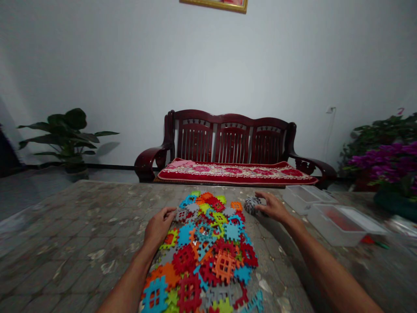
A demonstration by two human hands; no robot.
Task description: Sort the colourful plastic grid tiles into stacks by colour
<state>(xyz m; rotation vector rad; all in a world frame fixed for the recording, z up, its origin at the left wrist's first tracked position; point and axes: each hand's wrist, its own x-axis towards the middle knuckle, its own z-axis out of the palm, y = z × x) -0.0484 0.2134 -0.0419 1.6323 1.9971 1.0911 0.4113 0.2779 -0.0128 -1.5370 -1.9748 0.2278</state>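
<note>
A heap of colourful interlocking plastic tiles [208,252], red, blue, orange, green and grey, lies on the stone-patterned table [81,243]. My left hand [158,227] rests at the heap's left edge, fingers curled and pinching a grey tile [181,214]. My right hand [273,207] reaches to the far right of the heap, its fingers closed on a small stack of grey tiles [251,204].
Two clear plastic bins [339,221] with lids stand on the table to the right. Behind the table is a dark wooden bench [231,148] with a red cushion. Potted plants stand at the left [67,139] and the right [387,161].
</note>
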